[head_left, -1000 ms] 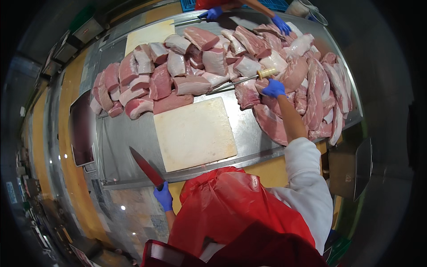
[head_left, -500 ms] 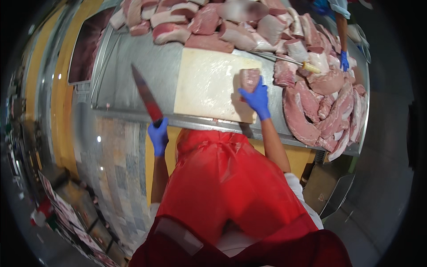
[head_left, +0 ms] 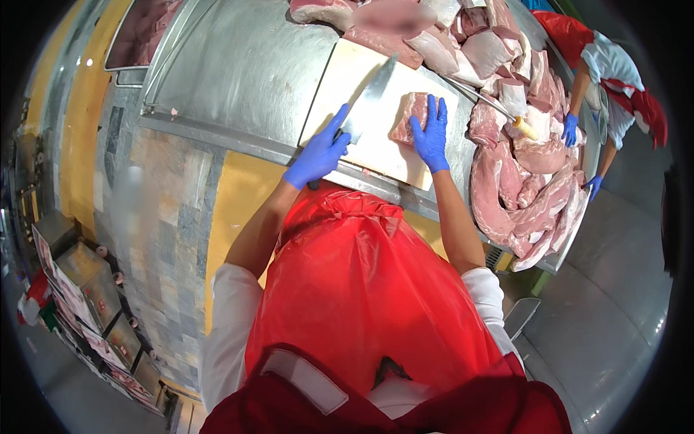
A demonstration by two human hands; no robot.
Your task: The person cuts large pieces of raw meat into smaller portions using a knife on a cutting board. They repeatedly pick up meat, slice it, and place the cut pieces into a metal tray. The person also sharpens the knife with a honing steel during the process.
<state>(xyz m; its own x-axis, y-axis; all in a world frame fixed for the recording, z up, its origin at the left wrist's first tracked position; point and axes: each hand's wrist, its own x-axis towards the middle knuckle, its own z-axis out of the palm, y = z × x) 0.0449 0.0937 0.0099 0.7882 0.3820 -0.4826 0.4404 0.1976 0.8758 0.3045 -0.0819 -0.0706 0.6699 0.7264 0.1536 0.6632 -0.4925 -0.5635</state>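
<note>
My left hand (head_left: 322,148), in a blue glove, is closed round the dark handle of a large knife (head_left: 374,85). Its broad blade slants up and to the right above the white cutting board (head_left: 354,69). On the board's right half lies a thick block of raw meat (head_left: 411,112), pale pink. My right hand (head_left: 431,137), also blue-gloved, holds this block at its right end, thumb on top and fingers stretched along the side. A gap separates blade and block.
Raw meat pieces (head_left: 499,170) are heaped right of the board and behind it. Among them lies a sharpening steel with a yellowish handle (head_left: 526,129). Another person's gloved hand (head_left: 570,130) touches the heap at far right. A meat bin (head_left: 148,32) stands far left of the metal table (head_left: 238,79).
My left hand has brought the knife from the table left of the board to over the board. The block has been turned, and my right hand's fingers are straighter. The view has shifted.
</note>
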